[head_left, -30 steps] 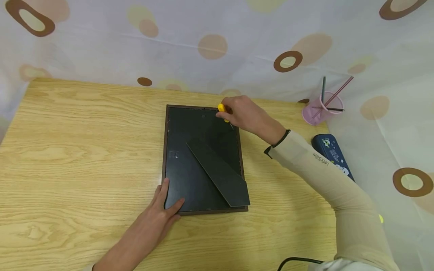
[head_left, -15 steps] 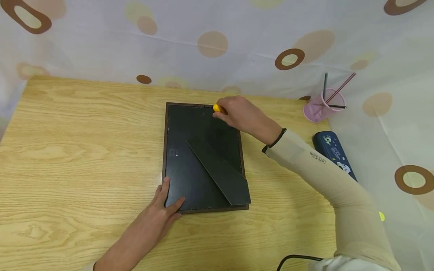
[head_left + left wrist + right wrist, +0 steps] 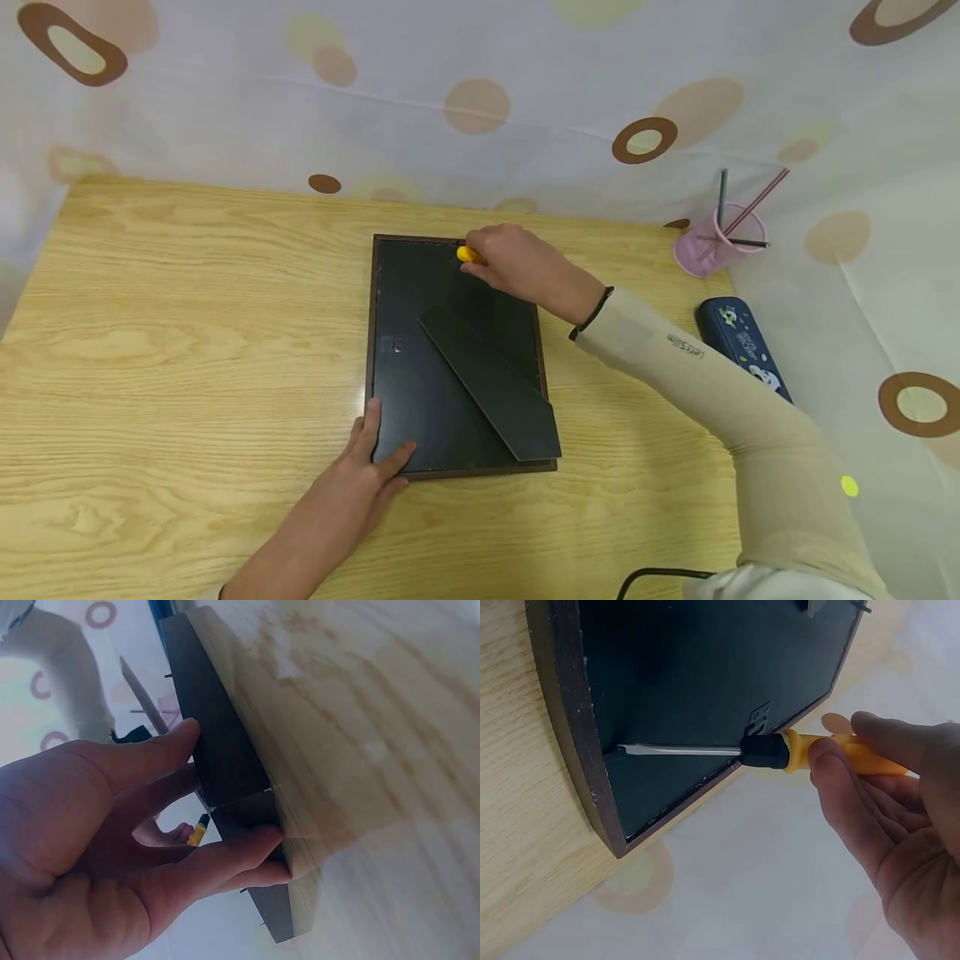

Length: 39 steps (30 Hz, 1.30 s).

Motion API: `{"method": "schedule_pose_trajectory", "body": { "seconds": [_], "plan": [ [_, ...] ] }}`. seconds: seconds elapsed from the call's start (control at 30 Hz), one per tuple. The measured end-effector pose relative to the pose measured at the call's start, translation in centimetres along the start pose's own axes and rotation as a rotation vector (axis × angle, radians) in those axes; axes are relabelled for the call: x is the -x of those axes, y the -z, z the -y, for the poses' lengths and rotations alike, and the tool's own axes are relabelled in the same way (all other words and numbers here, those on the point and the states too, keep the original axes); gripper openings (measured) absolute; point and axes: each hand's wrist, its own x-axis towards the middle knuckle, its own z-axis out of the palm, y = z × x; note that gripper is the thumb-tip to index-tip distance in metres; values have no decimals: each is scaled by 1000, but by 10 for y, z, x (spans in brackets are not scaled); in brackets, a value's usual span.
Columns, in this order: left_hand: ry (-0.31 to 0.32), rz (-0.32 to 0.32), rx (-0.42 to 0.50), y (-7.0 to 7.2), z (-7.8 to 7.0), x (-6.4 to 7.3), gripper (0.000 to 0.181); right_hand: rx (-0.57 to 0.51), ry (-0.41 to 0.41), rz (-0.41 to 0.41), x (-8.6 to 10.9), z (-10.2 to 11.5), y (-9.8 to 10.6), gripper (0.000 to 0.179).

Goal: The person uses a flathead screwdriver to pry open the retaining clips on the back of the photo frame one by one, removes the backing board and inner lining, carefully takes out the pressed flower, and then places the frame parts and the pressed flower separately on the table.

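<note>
A dark picture frame (image 3: 401, 392) lies face down on the table, its black backing board up and its stand leg (image 3: 491, 387) slanting toward the lower right. My left hand (image 3: 352, 483) holds the frame's near left corner, thumb and fingers spread about it. Near the far edge, my right hand (image 3: 517, 265) grips the yellow handle of a flat-blade screwdriver (image 3: 810, 752). Its tip meets the backing beside the wooden rim (image 3: 574, 712), at what looks like a small metal tab (image 3: 613, 753). In the head view the hand hides the blade.
A pink mesh pencil cup (image 3: 701, 250) with several pencils stands at the table's back right. Nearer sits a dark blue pencil case (image 3: 738, 346), partly behind the right sleeve. A black cable (image 3: 663, 572) lies at the front edge. Patterned cloth (image 3: 225, 108) hangs behind.
My right hand has moved left along the frame's far edge with the screwdriver, whose blade has turned out of the head view. My left hand keeps its place on the corner.
</note>
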Motion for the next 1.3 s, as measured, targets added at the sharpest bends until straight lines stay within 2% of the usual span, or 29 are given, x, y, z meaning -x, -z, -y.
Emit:
{"method": "schedule_pose_trajectory", "body": {
  "seconds": [0.2,0.5,0.67,0.93,1.1,1.3],
  "plan": [
    [12,-6,-9,-3,0,-1,34,-4,16,5,-5,-1,-4,19],
    [-11,0,-63,-6,2,-2,35,69,22,46,-13,-2,-15,22],
    [-18,-9,-80,-7,2,-3,35,99,39,29,-12,-3,-16,23],
    [-31,-34,-110,-7,2,-2,34,144,102,70,-6,-3,-28,23],
    [-45,-90,-151,-9,1,-2,34,108,122,26,-5,-9,-28,20],
    [-40,-125,-179,-10,-1,-5,35,13,93,32,-3,-23,-25,21]
  ]
}}
